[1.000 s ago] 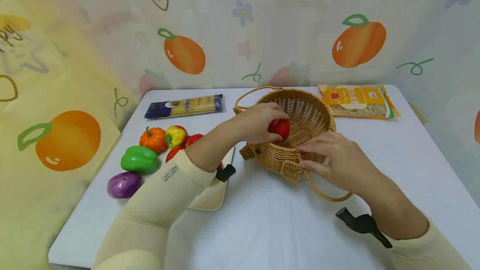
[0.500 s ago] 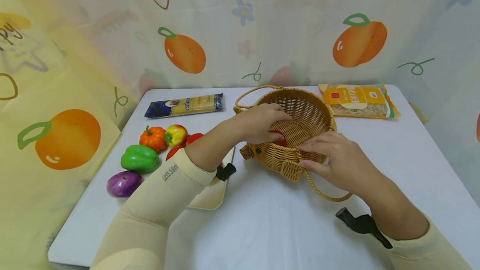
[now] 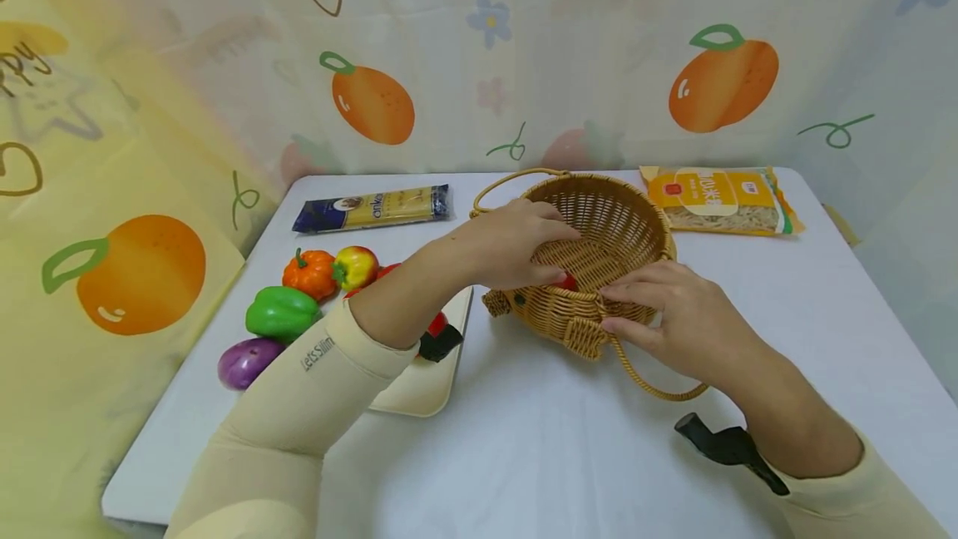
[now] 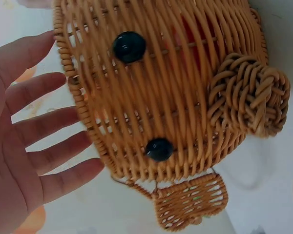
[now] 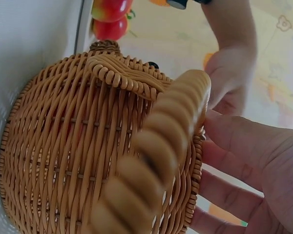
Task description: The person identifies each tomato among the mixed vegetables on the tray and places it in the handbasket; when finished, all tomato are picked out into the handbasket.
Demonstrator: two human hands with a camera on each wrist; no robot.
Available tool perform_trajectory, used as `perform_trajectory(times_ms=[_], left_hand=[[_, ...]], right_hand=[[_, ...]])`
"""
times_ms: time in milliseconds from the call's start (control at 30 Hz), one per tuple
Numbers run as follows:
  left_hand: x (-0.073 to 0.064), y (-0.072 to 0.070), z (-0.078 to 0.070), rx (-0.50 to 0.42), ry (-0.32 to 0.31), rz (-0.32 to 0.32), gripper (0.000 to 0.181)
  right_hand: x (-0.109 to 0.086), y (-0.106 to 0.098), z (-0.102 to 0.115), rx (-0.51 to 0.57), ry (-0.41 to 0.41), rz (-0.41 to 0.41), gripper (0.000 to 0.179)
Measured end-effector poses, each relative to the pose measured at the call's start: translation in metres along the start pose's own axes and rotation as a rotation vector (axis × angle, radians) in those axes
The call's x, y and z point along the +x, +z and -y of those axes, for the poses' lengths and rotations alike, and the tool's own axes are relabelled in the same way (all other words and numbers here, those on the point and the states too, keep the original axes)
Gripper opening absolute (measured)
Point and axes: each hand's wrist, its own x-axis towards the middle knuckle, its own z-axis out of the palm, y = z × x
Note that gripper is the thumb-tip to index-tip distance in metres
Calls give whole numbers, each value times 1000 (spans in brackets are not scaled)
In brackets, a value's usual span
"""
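A wicker basket (image 3: 552,313) with animal-face details stands on the table; its round opening faces up and a rope handle hangs on the near side. Over its left rim my left hand (image 3: 512,246) reaches, fingers extended and apart in the left wrist view, holding nothing. Just below its fingertips a red fruit (image 3: 568,282) lies inside the basket, mostly hidden by the rim; its red (image 4: 198,46) shows through the weave. My right hand (image 3: 683,319) grips the near right rim, thumb outside and fingers over the edge.
Left of the basket is a cream tray (image 3: 415,400) with red fruits (image 3: 437,323), partly behind my left arm. Beside it lie an orange pumpkin (image 3: 310,274), a red-yellow fruit (image 3: 356,268), a green pepper (image 3: 282,312) and an eggplant (image 3: 249,363). Noodle packets (image 3: 374,208) lie at the back.
The red fruit has gone from my left hand's grasp down into the basket, and the left fingers have loosened. My right hand stays on the rim.
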Motion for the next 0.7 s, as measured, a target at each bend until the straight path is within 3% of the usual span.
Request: perform_trajectory(times_ms=[333, 700], left_hand=[[-33, -4, 4, -13, -46, -34, 59], [-76, 6, 21, -61, -150, -36, 62]], right_hand=[[-1, 0, 0, -2, -3, -6, 35], [0, 1, 1, 2, -7, -5, 36]])
